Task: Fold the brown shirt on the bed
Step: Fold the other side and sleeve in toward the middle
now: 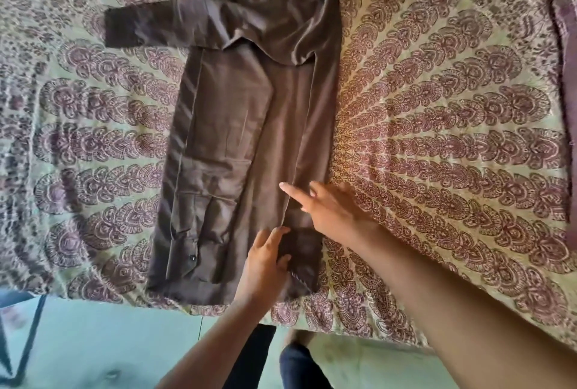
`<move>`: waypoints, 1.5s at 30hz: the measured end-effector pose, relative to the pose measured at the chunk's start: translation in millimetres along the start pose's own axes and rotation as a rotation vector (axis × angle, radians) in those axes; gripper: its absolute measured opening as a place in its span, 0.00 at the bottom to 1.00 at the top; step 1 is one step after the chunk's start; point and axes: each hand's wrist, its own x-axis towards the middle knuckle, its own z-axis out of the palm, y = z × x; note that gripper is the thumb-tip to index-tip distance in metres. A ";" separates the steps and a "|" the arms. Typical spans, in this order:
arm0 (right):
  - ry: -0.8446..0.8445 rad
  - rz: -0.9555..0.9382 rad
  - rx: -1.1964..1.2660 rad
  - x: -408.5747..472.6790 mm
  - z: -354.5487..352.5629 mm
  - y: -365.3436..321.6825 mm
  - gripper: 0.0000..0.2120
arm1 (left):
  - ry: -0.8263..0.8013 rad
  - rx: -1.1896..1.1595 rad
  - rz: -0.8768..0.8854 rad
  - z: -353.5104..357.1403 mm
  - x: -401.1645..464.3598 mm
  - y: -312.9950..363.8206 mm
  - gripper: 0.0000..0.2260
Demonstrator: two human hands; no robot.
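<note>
The brown shirt (237,126) lies lengthwise on the patterned bedspread (437,126), its sides folded inward into a long strip. One sleeve (150,26) sticks out to the left near the far end. My left hand (265,267) rests flat on the shirt's near end, fingers along a folded edge. My right hand (324,204) lies on the right folded panel, index finger stretched out toward the fold line. Neither hand grips the cloth as far as I can see.
The bed's near edge runs across the bottom, with a greenish floor (109,342) below it. A dark metal frame (28,335) stands at the lower left. A purplish cloth (566,101) lies at the bed's right edge.
</note>
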 end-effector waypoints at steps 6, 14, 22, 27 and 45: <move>0.020 -0.130 -0.110 44.3 4.2 -0.5 0.26 | -0.064 -0.002 -0.010 -3.7 4.5 -5.5 0.25; 0.244 -0.152 -0.103 1.0 60.1 18.1 0.23 | 0.017 0.402 0.152 1.8 6.3 -8.7 0.31; 0.054 -0.201 -0.237 15.4 48.4 74.6 0.38 | -0.039 0.571 0.279 7.5 22.4 -6.4 0.52; 0.099 -0.186 -0.300 88.2 -4.2 116.5 0.37 | -0.218 0.681 0.290 -8.0 54.0 10.3 0.68; 0.145 -0.097 -0.217 159.2 -50.3 165.8 0.42 | -0.401 0.862 0.237 -17.8 102.1 49.2 0.79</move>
